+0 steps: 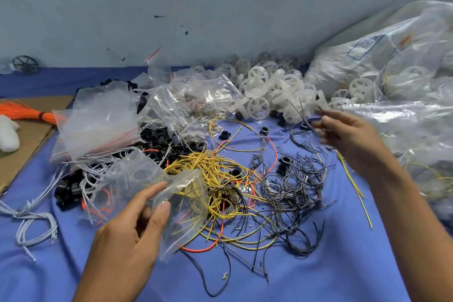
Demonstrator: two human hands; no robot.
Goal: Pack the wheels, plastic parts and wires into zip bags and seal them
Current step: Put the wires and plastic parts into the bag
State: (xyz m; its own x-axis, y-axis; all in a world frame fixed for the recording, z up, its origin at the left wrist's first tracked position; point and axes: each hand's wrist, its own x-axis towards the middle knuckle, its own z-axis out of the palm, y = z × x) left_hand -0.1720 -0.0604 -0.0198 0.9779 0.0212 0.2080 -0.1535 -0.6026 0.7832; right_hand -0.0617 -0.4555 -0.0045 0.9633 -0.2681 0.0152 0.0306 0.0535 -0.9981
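Note:
My left hand (pixel 132 225) pinches a clear zip bag (pixel 186 203) by its edge, low over the blue cloth; white wheels show faintly inside it. My right hand (pixel 348 135) is blurred, raised at the right, with thin dark wires (pixel 304 115) between its fingers. Below lie tangles of yellow wires (pixel 215 169), dark grey wires (pixel 294 184), and orange wires (pixel 274 152). White plastic wheels (pixel 267 91) are heaped at the back. Black plastic parts (pixel 166 142) are piled left of centre, and white wires (pixel 36 220) lie at the left.
A stack of empty zip bags (pixel 98 127) sits left of centre. Big clear sacks (pixel 397 56) of packed parts fill the right side. Cardboard (pixel 27 144) with an orange wire bundle (pixel 22 111) lies far left. A wall rises behind.

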